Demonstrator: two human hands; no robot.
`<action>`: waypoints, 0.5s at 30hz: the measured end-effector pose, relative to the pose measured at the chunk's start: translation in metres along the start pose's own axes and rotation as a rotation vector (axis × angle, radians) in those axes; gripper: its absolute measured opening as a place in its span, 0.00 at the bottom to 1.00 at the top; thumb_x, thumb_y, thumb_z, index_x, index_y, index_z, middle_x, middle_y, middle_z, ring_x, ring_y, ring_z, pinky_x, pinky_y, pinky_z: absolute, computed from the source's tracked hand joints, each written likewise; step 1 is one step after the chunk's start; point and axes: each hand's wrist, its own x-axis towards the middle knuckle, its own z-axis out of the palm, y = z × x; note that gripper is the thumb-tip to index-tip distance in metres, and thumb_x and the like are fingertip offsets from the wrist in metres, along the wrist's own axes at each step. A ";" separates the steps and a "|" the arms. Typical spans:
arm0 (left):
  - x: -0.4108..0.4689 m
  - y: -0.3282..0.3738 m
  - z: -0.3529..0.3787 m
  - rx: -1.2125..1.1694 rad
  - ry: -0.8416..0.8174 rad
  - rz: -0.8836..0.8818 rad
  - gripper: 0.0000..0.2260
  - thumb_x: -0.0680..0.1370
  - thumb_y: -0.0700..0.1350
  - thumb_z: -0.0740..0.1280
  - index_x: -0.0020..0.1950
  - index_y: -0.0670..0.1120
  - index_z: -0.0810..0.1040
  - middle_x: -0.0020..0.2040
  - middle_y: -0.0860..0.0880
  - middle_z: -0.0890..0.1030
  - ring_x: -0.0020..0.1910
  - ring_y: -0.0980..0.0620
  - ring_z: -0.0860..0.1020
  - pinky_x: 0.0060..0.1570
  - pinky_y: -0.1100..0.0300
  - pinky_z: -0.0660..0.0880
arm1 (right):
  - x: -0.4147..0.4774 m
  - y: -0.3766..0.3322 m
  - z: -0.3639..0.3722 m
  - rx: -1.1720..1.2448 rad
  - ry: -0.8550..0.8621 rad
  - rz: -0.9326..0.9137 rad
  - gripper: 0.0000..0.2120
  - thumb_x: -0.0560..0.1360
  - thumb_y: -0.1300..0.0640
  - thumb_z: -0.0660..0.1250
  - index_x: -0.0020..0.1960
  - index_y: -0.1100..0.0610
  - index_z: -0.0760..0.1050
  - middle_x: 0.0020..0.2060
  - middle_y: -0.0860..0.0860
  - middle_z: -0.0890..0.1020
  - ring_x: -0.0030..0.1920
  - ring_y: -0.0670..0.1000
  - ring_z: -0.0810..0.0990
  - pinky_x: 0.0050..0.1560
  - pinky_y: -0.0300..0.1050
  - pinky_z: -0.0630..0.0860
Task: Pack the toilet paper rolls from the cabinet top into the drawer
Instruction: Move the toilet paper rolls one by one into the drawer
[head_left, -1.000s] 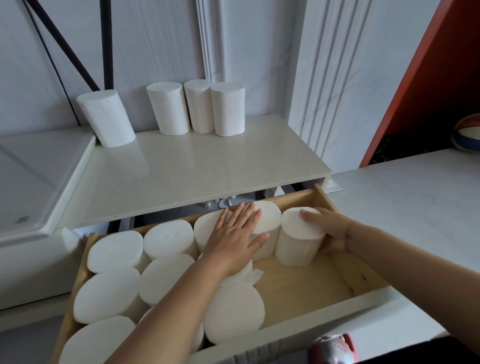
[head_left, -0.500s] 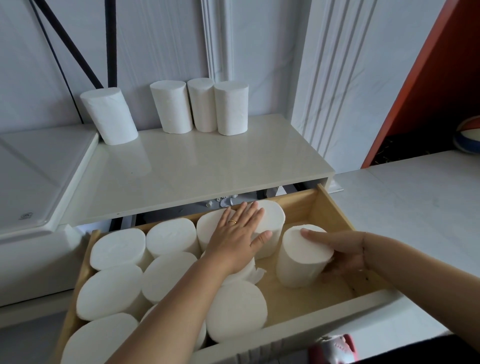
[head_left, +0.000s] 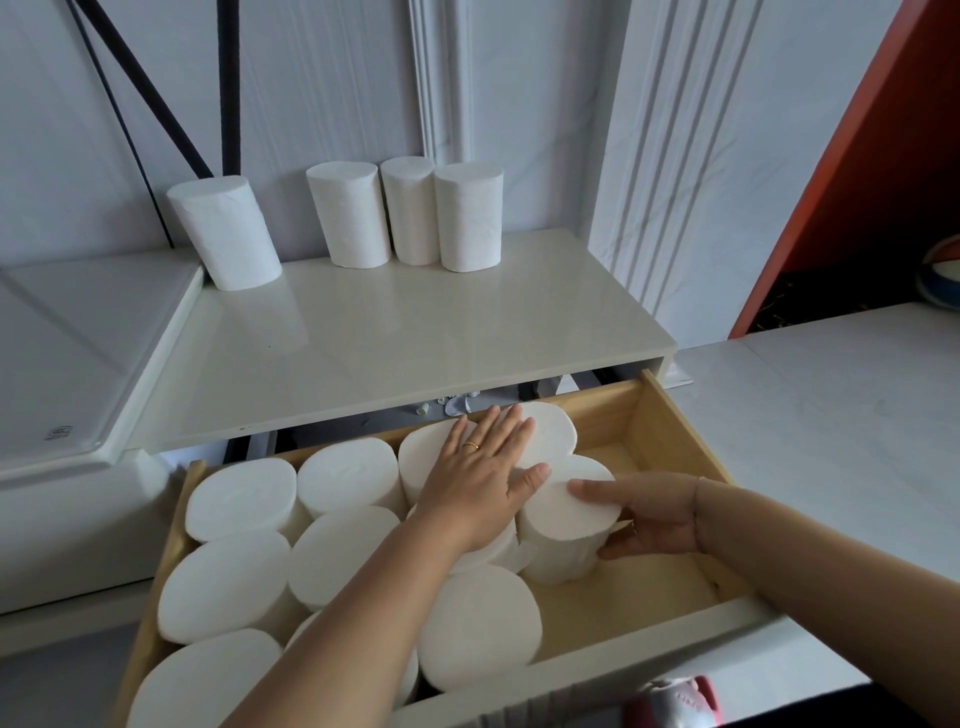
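The roll (head_left: 563, 530) stands in the drawer (head_left: 670, 431), right hand (head_left: 654, 519) curled round it, beside neighbours (head_left: 353, 473) that the left hand (head_left: 478, 488) presses flat-fingered. Seating it, I'd say. Next, let go and reach for the four rolls (head_left: 467, 218) on the cabinet top (head_left: 415, 332).

Middle roll (head_left: 496, 553): mostly covered by my left hand (head_left: 480, 478).
My right hand (head_left: 654, 519): fingertips partly behind gripped roll (head_left: 566, 512).
Ball (head_left: 943, 283): cut by right edge.
Pink object (head_left: 675, 704): cut by bottom edge, unidentifiable.
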 end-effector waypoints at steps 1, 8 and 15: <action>0.000 0.000 0.000 0.002 0.001 -0.002 0.28 0.79 0.62 0.41 0.76 0.54 0.42 0.77 0.57 0.39 0.74 0.59 0.36 0.71 0.57 0.32 | 0.000 0.000 0.002 -0.005 -0.006 -0.009 0.27 0.72 0.51 0.71 0.67 0.59 0.70 0.64 0.60 0.74 0.64 0.60 0.73 0.65 0.56 0.73; 0.000 0.001 0.000 0.016 0.002 -0.005 0.28 0.79 0.62 0.42 0.77 0.54 0.42 0.77 0.56 0.39 0.74 0.58 0.36 0.71 0.56 0.33 | 0.001 -0.001 0.019 -0.106 0.030 -0.043 0.23 0.74 0.48 0.69 0.66 0.57 0.72 0.60 0.58 0.77 0.58 0.58 0.76 0.60 0.54 0.76; 0.001 -0.001 0.002 0.055 0.025 0.002 0.28 0.80 0.61 0.44 0.77 0.54 0.41 0.77 0.56 0.39 0.74 0.58 0.36 0.71 0.56 0.31 | -0.001 -0.004 0.023 -0.252 0.033 -0.023 0.27 0.73 0.40 0.66 0.68 0.51 0.67 0.65 0.53 0.75 0.67 0.58 0.70 0.70 0.63 0.63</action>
